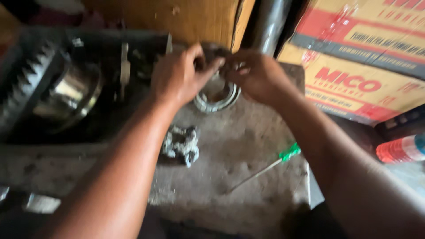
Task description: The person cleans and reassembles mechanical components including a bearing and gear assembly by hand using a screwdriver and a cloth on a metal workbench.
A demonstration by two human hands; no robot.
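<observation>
Your left hand [177, 75] and right hand [254, 75] pinch a small dark part [215, 56] between their fingertips, directly above the metal ring [217, 95].

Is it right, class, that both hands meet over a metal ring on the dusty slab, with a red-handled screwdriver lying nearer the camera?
Not quite: the screwdriver has a green handle, not red, as the head view shows. The rest holds: the left hand and right hand meet over the metal ring on the dusty slab, with the screwdriver nearer the camera.
</observation>
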